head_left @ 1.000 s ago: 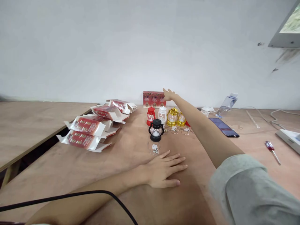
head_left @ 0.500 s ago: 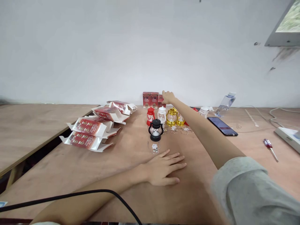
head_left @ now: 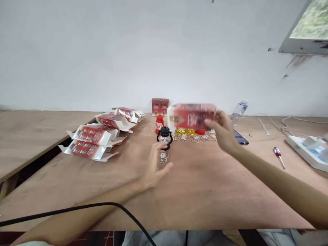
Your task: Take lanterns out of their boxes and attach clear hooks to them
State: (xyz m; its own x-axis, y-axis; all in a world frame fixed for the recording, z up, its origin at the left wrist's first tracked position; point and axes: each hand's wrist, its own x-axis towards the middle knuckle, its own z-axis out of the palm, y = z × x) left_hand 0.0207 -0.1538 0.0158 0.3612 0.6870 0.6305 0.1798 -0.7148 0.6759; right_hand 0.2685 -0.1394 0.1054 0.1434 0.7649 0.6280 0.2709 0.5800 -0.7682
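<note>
My right hand (head_left: 223, 131) grips a red printed box (head_left: 192, 116) by its right end, holding it sideways above the table; motion smears its print. Behind it, several small lanterns are partly covered, with gold bases (head_left: 186, 132) showing below. My left hand (head_left: 155, 167) is raised, fingers apart, just in front of a black lantern (head_left: 164, 136); whether it touches the lantern I cannot tell. A red lantern (head_left: 159, 123) stands behind the black one. Small metal wire pieces and white parts (head_left: 163, 157) lie near my left fingers.
Two upright red boxes (head_left: 160, 107) stand against the wall. Several opened cartons (head_left: 89, 134) lie at left. On the right are a phone (head_left: 241, 137), a water bottle (head_left: 239, 111), a screwdriver (head_left: 278, 157) and a white device (head_left: 304, 152). A black cable (head_left: 102, 204) crosses the front.
My right hand has brought the red box away from the wall, toward me. My left hand has lifted off the tabletop and turned toward the black lantern.
</note>
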